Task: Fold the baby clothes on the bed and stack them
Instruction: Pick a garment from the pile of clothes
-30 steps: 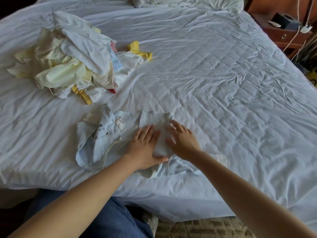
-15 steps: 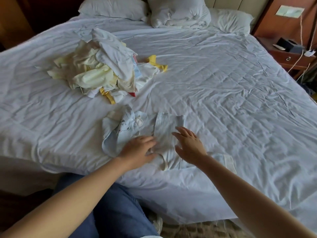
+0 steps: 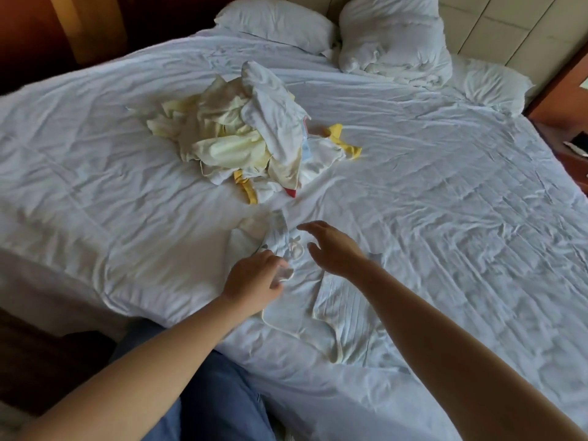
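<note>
Left hand: the left hand (image 3: 254, 283) sits low on the cloth with its fingers curled in. Thumb and fingertips are closed on a bunched fold of the pale blue striped baby garment (image 3: 343, 313). Blur hides which fingers do the pinching.
Right hand: the right hand (image 3: 334, 249) is palm down with its fingers spread and slightly bent, and it holds nothing. It is over the upper part of the garment; whether the fingertips touch the cloth cannot be told.
Garment: it lies at the near edge of the bed, under and between the two hands. It is rumpled where the hands are. A flatter striped panel edged in cream piping runs back toward the person beneath the right forearm.
Pile: a loose heap of unfolded baby clothes (image 3: 248, 138) in white and pale yellow, with bright yellow trim and one red corner. It lies farther up the bed, left of centre and apart from the garment.
Bed: a wide mattress under a wrinkled white quilted sheet (image 3: 445, 202) carries both the garment and the heap.
Head of the bed: a white pillow (image 3: 276, 25) lies at the left, a bunched white duvet (image 3: 394, 39) beside it, and a second white pillow (image 3: 490, 87) at the right. All are against a cream padded headboard (image 3: 496, 23).
Right edge: part of a reddish wooden nightstand (image 3: 569, 148) shows beside the bed.
Near edge: a leg in blue jeans (image 3: 216, 402) shows below the mattress edge, between the two bare forearms.
</note>
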{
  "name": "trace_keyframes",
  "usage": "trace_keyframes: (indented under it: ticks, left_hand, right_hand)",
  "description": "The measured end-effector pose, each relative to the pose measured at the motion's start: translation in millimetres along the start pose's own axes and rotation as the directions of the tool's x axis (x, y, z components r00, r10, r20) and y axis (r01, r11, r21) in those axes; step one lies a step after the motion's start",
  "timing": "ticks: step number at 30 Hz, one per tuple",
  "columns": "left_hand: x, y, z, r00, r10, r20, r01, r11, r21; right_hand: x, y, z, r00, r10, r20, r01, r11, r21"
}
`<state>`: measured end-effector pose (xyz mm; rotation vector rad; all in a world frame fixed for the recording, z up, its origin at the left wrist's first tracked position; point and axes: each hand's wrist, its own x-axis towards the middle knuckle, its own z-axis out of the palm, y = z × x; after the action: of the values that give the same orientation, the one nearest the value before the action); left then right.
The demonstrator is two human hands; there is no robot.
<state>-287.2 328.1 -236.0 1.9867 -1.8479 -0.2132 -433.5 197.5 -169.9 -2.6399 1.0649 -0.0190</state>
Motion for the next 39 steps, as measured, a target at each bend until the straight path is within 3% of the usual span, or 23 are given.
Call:
trace_keyframes:
  ticks: [10, 20, 27, 33, 39]
  left_hand:
    - [12.4, -31.9, 21.0, 0.981, 0.041, -0.191, -0.075, 0.981, -0.176]
    - [10.6, -37.2, 29.0, 0.939, 0.112, -0.324, -0.164, 0.977, -0.139]
    - [4.8, -28.9, 11.6, 0.947, 0.04, -0.319, -0.125, 0.96, -0.251]
    - [-0.6, 16.1, -7.2, 0.947, 0.122, -0.296, -0.2, 0.948, -0.247]
    - [-7.1, 43.3, -3.6, 0.959, 0.228, -0.17, -0.26, 0.945, -0.199]
  right_hand:
    - [83.1, 5.1, 17.9, 0.999, -0.037, 0.023, 0.036, 0.999, 0.02]
    - [108.1, 11.0, 33.1, 0.997, -0.07, -0.028, 0.071, 0.997, 0.008]
    - [81.2, 16.4, 10.7, 0.987, 0.0, -0.163, 0.029, 0.984, 0.178]
    - [25.9, 35.3, -9.9, 0.97, 0.119, -0.214, -0.071, 0.973, 0.221]
    - [-23.6, 64.2, 3.6, 0.962, 0.206, -0.179, -0.167, 0.963, 0.209]
